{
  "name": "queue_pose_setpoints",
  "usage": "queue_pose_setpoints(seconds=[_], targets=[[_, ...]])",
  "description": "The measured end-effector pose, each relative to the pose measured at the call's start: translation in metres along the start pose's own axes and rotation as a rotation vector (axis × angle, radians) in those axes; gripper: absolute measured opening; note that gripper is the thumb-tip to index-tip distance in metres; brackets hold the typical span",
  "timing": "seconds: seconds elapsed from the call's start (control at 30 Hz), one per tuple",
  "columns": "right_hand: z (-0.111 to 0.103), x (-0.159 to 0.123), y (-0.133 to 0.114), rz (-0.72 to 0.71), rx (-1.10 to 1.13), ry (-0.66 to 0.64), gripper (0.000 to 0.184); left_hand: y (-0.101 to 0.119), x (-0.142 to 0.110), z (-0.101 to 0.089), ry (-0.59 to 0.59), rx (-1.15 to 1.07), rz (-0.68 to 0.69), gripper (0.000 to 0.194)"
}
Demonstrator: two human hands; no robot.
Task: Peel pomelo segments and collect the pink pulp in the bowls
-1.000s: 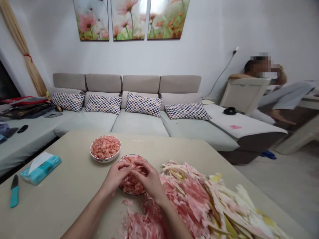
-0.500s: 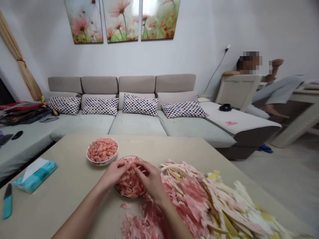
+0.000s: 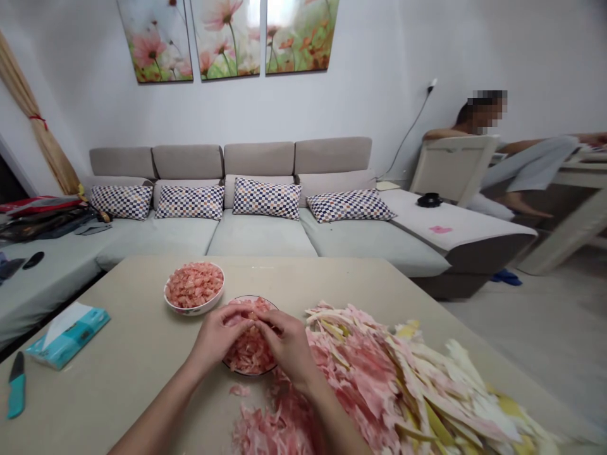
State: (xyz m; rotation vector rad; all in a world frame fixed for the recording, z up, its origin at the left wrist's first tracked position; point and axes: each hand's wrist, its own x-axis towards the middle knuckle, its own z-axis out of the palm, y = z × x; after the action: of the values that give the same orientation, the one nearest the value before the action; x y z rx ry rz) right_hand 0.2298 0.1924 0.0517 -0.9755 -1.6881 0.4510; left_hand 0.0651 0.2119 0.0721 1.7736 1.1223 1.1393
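My left hand (image 3: 225, 335) and my right hand (image 3: 288, 347) meet over a dark-rimmed bowl (image 3: 253, 375) filled with pink pomelo pulp (image 3: 250, 355). Thumbs and fingers of both hands are pinched together around a small piece of pomelo pulp, mostly hidden by the fingertips. Beneath and beside my right forearm lies a big heap of pink membranes (image 3: 365, 373), with yellow-and-white pomelo rind strips (image 3: 441, 404) on its right. A loose pink scrap (image 3: 239, 390) rests on the table just below the bowl.
Behind, to the left, stands a white bowl (image 3: 193, 310) heaped with pulp. A blue tissue pack (image 3: 71, 335) and a turquoise-handled knife (image 3: 16, 392) lie at the table's (image 3: 118, 354) left. Beyond is a sofa (image 3: 260, 234); a person (image 3: 478, 120) sits at the right.
Both hands stay over the bowl, their fingers shifting slightly around the pinched piece. The view has turned a little to the right. The seated person's raised hand has come down toward the table there.
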Motion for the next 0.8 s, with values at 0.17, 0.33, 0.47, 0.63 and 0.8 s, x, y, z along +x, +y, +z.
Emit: queue_pose_setpoints(seconds=[0.17, 0.33, 0.47, 0.63, 0.8], targets=[[0.0007, 0.0007, -0.0065, 0.116, 0.087, 0.038, 0.021, 0.0002, -0.0034, 0.0031, 0.074, 0.065, 0.065, 0.016], [0.0005, 0.0033, -0.0048, 0.345, 0.259, 0.014, 0.016, 0.0006, -0.0049, 0.0044, 0.099, 0.044, 0.041, 0.010], [-0.0027, 0.0050, 0.0015, 0.520, 0.443, -0.063, 0.024, -0.0028, -0.0063, 0.0053, 0.074, -0.010, -0.022, 0.014], [-0.0052, 0.0058, -0.0005, 0.549, 0.511, -0.098, 0.027, -0.0029, -0.0080, 0.0058, 0.070, -0.192, -0.186, 0.031], [-0.0029, 0.0060, -0.0019, 0.459, 0.426, -0.071, 0.025, -0.0035, -0.0096, 0.0053, 0.093, -0.242, -0.216, 0.036]])
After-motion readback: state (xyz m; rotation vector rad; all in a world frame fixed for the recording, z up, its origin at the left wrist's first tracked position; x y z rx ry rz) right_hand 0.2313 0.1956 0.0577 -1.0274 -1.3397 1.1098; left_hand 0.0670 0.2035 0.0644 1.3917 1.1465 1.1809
